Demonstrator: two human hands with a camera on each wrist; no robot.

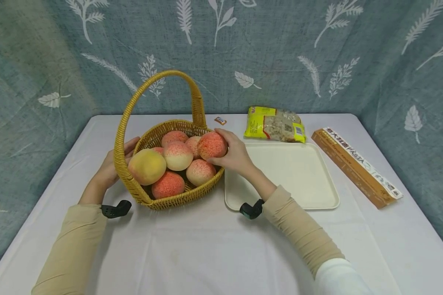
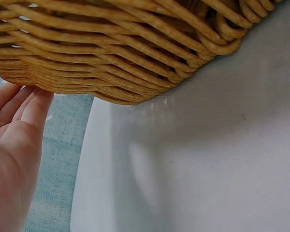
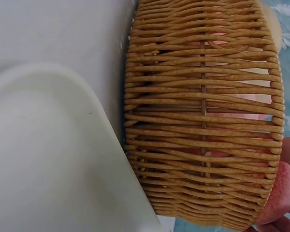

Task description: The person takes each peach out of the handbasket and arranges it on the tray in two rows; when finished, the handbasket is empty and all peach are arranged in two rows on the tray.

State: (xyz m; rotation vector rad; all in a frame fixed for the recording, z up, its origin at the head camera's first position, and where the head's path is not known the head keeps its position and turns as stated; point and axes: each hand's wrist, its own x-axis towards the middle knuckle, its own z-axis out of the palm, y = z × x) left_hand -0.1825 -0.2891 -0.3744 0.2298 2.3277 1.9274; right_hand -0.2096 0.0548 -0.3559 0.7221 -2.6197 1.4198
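A wicker basket (image 1: 192, 199) with a tall arched handle stands left of the table's middle, heaped with several peaches. My right hand (image 1: 239, 155) grips a red speckled peach (image 1: 210, 145) at the basket's right rim, fingers over its far side and thumb under its near side. In the right wrist view, part of this peach (image 3: 283, 192) shows past the wicker. At the basket's left end, my left hand (image 1: 110, 169) rests its fingers against the outer side; the left wrist view shows straight fingers (image 2: 33, 108) touching the weave. A yellowish peach (image 1: 147, 166) lies near that end.
Right beside the basket lies a cream tray (image 1: 288, 176), its left edge close to the wicker. Behind it sits a yellow food bag (image 1: 275, 125); a long pasta box (image 1: 354, 166) lies to its right. A small orange wrapped packet (image 1: 220, 120) lies behind the basket.
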